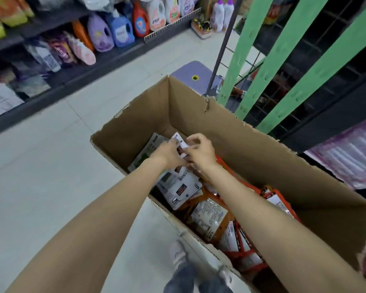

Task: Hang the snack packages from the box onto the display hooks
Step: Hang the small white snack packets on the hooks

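Observation:
An open cardboard box stands on the floor with several snack packages inside. Both my hands reach into its far left end. My left hand and my right hand together grip a bunch of white packages, fingers curled around their top ends. Orange packages lie along the box's near and right side. A greenish-white package lies flat under my left hand. The display rack with green strips and black wire grid rises to the right of the box.
Shelves of detergent bottles run along the left across a tiled aisle. A purple stool sits behind the box. Pink-purple packs lie at the right. My shoes are at the box's near edge.

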{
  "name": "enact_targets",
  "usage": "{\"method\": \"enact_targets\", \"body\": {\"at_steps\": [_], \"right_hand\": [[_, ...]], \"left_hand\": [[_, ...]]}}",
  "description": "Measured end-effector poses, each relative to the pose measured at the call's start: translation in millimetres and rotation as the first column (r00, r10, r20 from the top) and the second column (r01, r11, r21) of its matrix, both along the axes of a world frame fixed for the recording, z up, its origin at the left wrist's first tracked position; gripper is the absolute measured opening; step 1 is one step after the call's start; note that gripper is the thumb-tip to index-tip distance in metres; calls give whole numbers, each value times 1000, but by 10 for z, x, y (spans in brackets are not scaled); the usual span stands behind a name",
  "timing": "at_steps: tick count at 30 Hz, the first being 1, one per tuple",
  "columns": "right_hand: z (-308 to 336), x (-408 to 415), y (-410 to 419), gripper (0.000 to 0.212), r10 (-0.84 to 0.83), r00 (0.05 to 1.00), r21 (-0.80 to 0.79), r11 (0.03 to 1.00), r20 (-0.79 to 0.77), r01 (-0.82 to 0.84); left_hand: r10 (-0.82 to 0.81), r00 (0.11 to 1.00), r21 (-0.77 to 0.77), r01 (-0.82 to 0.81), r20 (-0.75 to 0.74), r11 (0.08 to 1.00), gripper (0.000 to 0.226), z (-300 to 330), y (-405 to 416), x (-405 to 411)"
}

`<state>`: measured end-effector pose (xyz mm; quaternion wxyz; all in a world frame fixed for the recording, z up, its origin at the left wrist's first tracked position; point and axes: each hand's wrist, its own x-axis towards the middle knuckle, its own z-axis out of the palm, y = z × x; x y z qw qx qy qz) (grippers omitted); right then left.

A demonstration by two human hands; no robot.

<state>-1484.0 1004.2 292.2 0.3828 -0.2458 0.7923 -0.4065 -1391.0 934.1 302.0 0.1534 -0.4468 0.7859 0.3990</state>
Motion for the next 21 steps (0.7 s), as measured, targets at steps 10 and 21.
{"method": "enact_targets", "body": {"at_steps": [10,21], "right_hand": [[971,-662,739,39,18,922,-222,969,-387,-112],[2406,-1651,2563,16,-305,885,-607,794,-350,33]], "left_hand": [[-52,865,-221,-69,-499,973,16,1049,378,-366],[-280,464,-240,144,-841,960,19,2413,1822,-1621]]}}
